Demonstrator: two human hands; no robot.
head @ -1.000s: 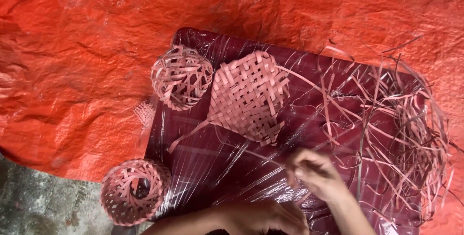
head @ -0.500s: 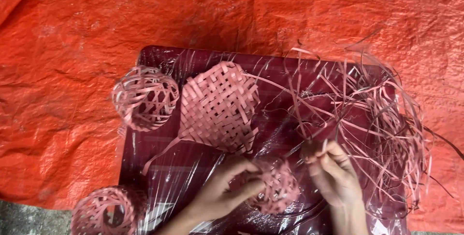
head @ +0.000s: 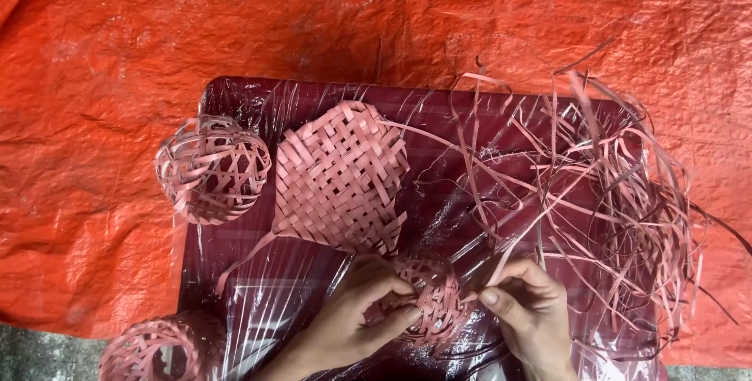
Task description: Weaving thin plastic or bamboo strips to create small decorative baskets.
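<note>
My left hand cups a small pink woven ball near the front of a dark maroon table wrapped in clear plastic. My right hand pinches a pink strip at the ball's right side. A flat pink woven mat lies just behind the hands. The ball's lower part is hidden by my fingers.
A finished openwork pink ball rests at the table's left edge, another at the front left corner. A tangle of loose pink strips covers the right side. An orange tarp lies under and around the table.
The view shifted so the table sits more centred. My left hand has closed around the small ball, and my right hand has moved in beside it onto a strip.
</note>
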